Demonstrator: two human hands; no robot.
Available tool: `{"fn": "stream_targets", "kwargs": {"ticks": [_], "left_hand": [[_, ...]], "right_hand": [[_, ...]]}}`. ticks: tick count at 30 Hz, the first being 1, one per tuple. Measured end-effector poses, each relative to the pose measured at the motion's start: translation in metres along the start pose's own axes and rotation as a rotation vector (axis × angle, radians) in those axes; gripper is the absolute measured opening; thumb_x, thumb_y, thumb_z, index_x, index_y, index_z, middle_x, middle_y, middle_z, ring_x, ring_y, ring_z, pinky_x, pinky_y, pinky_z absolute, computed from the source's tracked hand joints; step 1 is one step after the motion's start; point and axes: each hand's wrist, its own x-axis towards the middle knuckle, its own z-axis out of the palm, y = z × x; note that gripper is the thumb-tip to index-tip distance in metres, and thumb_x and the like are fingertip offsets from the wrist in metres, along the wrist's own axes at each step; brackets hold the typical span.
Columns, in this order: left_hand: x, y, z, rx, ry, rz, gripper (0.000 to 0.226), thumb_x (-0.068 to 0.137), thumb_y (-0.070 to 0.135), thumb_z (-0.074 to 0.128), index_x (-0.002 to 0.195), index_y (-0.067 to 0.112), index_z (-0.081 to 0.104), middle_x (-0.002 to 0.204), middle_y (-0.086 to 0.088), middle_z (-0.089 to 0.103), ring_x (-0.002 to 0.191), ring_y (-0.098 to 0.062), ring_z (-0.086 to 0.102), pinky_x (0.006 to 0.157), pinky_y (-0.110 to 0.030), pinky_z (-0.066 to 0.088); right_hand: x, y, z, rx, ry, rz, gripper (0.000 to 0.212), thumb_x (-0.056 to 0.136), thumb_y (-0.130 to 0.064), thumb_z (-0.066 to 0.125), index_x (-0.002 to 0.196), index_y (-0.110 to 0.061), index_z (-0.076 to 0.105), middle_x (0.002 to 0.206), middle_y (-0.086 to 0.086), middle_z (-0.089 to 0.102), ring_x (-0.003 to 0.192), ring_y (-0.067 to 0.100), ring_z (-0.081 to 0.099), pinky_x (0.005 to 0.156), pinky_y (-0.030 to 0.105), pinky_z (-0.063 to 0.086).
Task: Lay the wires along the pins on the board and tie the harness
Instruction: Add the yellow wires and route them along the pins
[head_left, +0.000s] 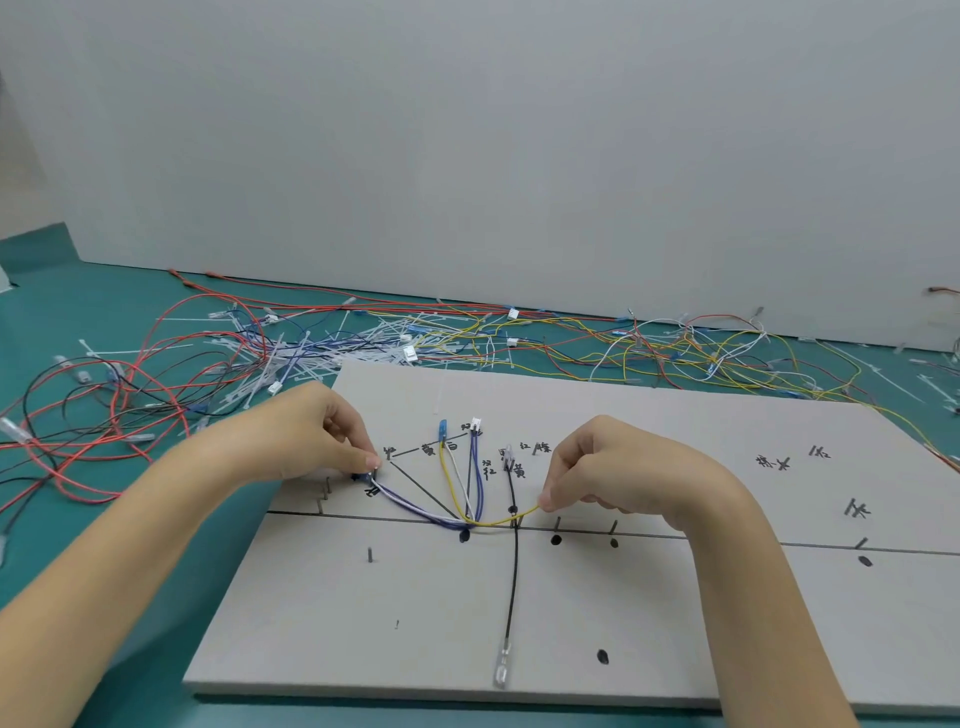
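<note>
A grey board (649, 613) with drawn lines, handwritten marks and short metal pins (370, 554) lies on the green table. My left hand (317, 431) pinches the end of a purple-and-white wire bundle (415, 506) at the board's left side. My right hand (618, 467) pinches a yellow wire (506, 519) that runs left to the junction near a black dot (464, 535). A yellow and a white wire rise to a blue terminal (443, 430); blue wires rise to a white connector (476, 423). A black wire (514, 577) runs down to a clear terminal (502, 667).
Behind the board lies a tangle of loose red, black, yellow and blue wires (130, 395) and a heap of white cable ties (332, 348). More yellow and white wires (727, 353) spread at the back right. A grey wall stands behind.
</note>
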Motion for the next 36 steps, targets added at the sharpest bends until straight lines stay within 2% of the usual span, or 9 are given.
{"fn": "stream_targets", "kwargs": {"ticks": [4,7,10,13,18,24,28,32,36], "left_hand": [[-0.003,0.004,-0.002,-0.063,-0.032,-0.003,0.007,0.078,0.032,0.079,0.072,0.028,0.078,0.059,0.006,0.064,0.055,-0.004,0.051,0.054,-0.012,0.038],[-0.004,0.007,-0.004,-0.086,-0.033,0.020,0.006,0.079,0.035,0.077,0.077,0.030,0.078,0.079,-0.003,0.073,0.070,-0.009,0.061,0.070,-0.024,0.049],[-0.005,0.007,-0.005,-0.078,-0.033,0.049,0.007,0.079,0.038,0.076,0.079,0.031,0.077,0.083,-0.001,0.074,0.079,-0.017,0.066,0.080,-0.033,0.052],[-0.006,0.005,-0.006,-0.072,-0.079,0.054,0.015,0.076,0.047,0.075,0.079,0.033,0.077,0.080,0.004,0.074,0.072,-0.008,0.062,0.075,-0.027,0.048],[-0.010,0.012,-0.005,-0.074,-0.074,0.113,0.039,0.062,0.064,0.068,0.079,0.030,0.076,0.080,0.001,0.072,0.071,-0.011,0.060,0.073,-0.035,0.048],[-0.018,0.043,0.025,-0.137,0.093,0.383,0.029,0.064,0.060,0.074,0.070,0.032,0.074,0.072,0.011,0.067,0.064,-0.003,0.052,0.058,-0.011,0.037],[-0.030,0.054,0.043,0.092,0.238,0.549,0.031,0.065,0.064,0.071,0.074,0.035,0.072,0.077,0.017,0.063,0.079,-0.009,0.056,0.065,-0.019,0.043],[-0.031,0.055,0.059,0.230,0.093,0.529,0.025,0.077,0.056,0.070,0.092,0.037,0.073,0.088,0.023,0.062,0.091,0.000,0.054,0.081,-0.030,0.047],[-0.026,0.051,0.064,0.213,0.032,0.519,0.009,0.085,0.038,0.071,0.087,0.032,0.076,0.087,0.020,0.064,0.091,0.002,0.052,0.083,-0.027,0.044]], "right_hand": [[0.000,0.000,0.000,0.001,0.001,0.000,0.014,0.079,-0.017,0.074,0.067,-0.015,0.067,0.042,-0.015,0.045,0.038,0.000,0.039,0.040,0.011,0.027],[0.000,0.000,0.000,-0.004,0.002,0.000,0.015,0.079,-0.018,0.074,0.066,-0.016,0.067,0.044,-0.014,0.046,0.039,0.000,0.039,0.042,0.013,0.027],[0.000,0.000,-0.001,0.004,0.000,0.003,0.015,0.079,-0.018,0.074,0.066,-0.016,0.067,0.043,-0.014,0.045,0.037,0.000,0.038,0.040,0.011,0.027],[0.000,0.000,0.000,0.008,-0.005,0.002,0.015,0.080,-0.017,0.074,0.067,-0.015,0.066,0.039,-0.015,0.043,0.034,0.000,0.038,0.035,0.009,0.025],[0.000,0.001,-0.001,0.005,-0.004,0.003,0.013,0.080,-0.017,0.074,0.069,-0.014,0.067,0.038,-0.015,0.041,0.033,0.000,0.037,0.036,0.009,0.024],[0.000,0.000,0.000,-0.001,-0.002,0.013,0.012,0.079,-0.015,0.073,0.068,-0.014,0.069,0.042,-0.014,0.045,0.037,0.000,0.039,0.038,0.010,0.026],[0.000,0.000,0.000,-0.002,0.001,0.032,0.006,0.077,-0.015,0.072,0.072,-0.010,0.073,0.056,-0.003,0.045,0.050,0.012,0.036,0.043,0.018,0.025],[0.000,0.000,0.000,0.007,0.010,0.043,0.010,0.075,-0.015,0.073,0.074,-0.006,0.073,0.059,0.000,0.045,0.056,0.017,0.034,0.045,0.020,0.025],[-0.001,0.000,-0.001,0.008,0.032,0.042,0.014,0.075,-0.021,0.076,0.073,-0.007,0.073,0.046,-0.006,0.045,0.047,0.014,0.035,0.043,0.019,0.025]]}}
